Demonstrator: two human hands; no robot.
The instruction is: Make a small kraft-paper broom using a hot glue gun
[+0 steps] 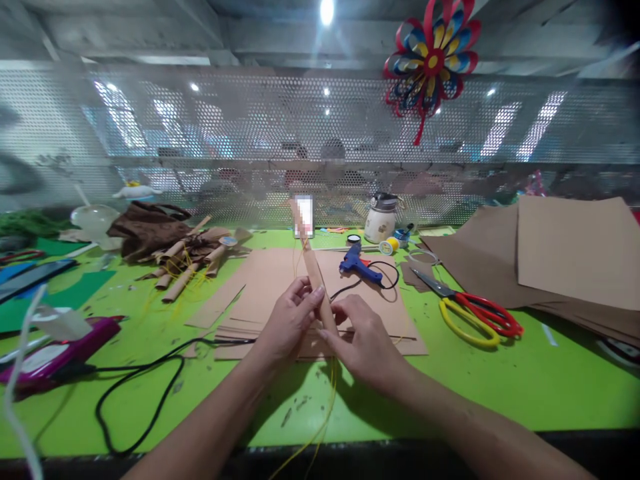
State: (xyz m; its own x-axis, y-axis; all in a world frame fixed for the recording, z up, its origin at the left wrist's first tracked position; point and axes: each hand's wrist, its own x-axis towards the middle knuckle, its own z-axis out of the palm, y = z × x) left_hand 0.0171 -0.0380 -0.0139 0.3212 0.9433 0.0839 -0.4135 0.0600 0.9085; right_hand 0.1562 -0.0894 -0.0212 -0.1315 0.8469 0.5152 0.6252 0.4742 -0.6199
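Note:
A slim rolled tube of brown paper (314, 270) slants up and away from me between my two hands. My left hand (293, 313) pinches it from the left with the thumb on top. Round its lower end, the fingers of my right hand (363, 333) close from the right. Yellow thread (333, 393) hangs from the tube down past the table's front edge, and a strand shows near its upper part. Beneath my hands lie stacked brown paper sheets (260, 287). A blue hot glue gun (361, 265) rests on them just beyond my right hand.
Scissors (475, 313) with red and yellow handles lie right, before large brown sheets (575, 253). Several finished paper rolls (183, 280) are piled left beside a brown bag (147, 230). A black cable (140, 367) loops near a purple power strip (70, 353). A white jar (380, 219) stands behind.

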